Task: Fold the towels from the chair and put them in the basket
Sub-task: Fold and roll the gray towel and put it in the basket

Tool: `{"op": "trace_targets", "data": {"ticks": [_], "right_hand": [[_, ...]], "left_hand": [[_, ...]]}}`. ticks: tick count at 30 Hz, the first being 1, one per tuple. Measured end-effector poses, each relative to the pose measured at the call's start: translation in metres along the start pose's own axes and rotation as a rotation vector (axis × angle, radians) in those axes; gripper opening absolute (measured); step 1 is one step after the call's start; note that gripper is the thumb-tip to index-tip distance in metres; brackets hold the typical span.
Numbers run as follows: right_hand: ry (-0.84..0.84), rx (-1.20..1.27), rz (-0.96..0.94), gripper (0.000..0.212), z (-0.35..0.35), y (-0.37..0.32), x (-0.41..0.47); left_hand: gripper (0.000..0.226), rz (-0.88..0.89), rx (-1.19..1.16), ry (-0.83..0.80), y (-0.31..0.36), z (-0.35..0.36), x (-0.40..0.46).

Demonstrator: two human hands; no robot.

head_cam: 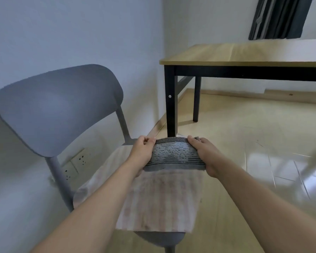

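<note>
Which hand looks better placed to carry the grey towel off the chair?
Hard to separate: left hand and right hand each grip one end of the grey striped towel. Probably right; open floor lies there.

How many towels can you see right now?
2. A grey striped towel is held at its two ends by the left hand and right hand. A pale towel lies spread on the chair seat beneath it. More may be hidden underneath.
</note>
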State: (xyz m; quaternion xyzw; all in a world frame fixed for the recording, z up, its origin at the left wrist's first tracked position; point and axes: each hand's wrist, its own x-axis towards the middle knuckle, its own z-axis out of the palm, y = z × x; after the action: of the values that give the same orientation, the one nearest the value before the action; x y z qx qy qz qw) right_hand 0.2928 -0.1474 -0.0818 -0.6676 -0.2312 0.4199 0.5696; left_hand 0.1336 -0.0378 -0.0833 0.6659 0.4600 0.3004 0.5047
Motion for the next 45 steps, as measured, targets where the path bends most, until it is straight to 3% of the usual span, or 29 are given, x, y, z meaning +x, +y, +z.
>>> {"op": "trace_targets", "data": {"ticks": [4, 9, 16, 21, 33, 38, 45], "right_hand": [[0.107, -0.036, 0.056, 0.038, -0.012, -0.020, 0.022], [0.181, -0.057, 0.144, 0.043, -0.035, -0.132, -0.006], [0.221, -0.108, 0.318, 0.045, -0.078, -0.333, -0.151], [0.236, -0.078, 0.401, 0.054, -0.103, -0.416, -0.221], [0.277, -0.089, 0.315, 0.053, -0.172, -0.463, -0.202], [0.313, -0.018, 0.295, 0.061, -0.259, -0.472, -0.191], [0.307, 0.008, 0.234, 0.054, -0.417, -0.502, -0.170]], "left_hand": [[0.035, -0.071, 0.070, -0.028, 0.030, 0.018, 0.020], [0.041, -0.086, 0.304, -0.031, 0.153, 0.007, 0.014], [0.031, -0.082, 0.353, -0.116, 0.377, -0.035, -0.088], [0.032, -0.127, 0.296, -0.138, 0.468, -0.053, -0.135], [0.036, -0.080, 0.186, -0.069, 0.528, 0.010, -0.112], [0.028, 0.007, 0.217, -0.114, 0.572, 0.087, -0.116], [0.029, 0.018, 0.152, -0.142, 0.631, 0.238, -0.118]]}}
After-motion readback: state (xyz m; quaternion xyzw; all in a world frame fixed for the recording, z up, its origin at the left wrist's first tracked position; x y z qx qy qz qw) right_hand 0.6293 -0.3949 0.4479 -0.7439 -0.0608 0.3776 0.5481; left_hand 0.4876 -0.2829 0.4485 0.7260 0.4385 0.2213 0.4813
